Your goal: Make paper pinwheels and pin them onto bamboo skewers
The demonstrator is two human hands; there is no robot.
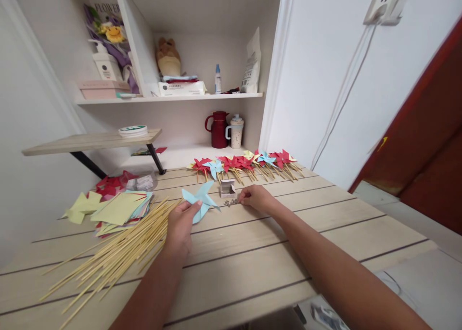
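A light blue paper pinwheel (202,201) is pinched between the thumb and fingers of my left hand (181,222), just above the table. My right hand (257,199) rests on the wood with its fingertips together at a small pile of metal pins (228,203). Whether a pin is between those fingertips is too small to make out. Right behind the pile stands a small open cardboard box (227,189). Thin wooden sticks (122,248) lie in a loose heap left of my left hand.
Finished pinwheels on sticks (245,164) line the table's back. At left are stacked paper squares (121,209), a yellow folded pinwheel (82,207) and red paper pieces (110,187) under a small raised shelf (94,141). A red jug (219,130) and a cup (236,132) stand behind.
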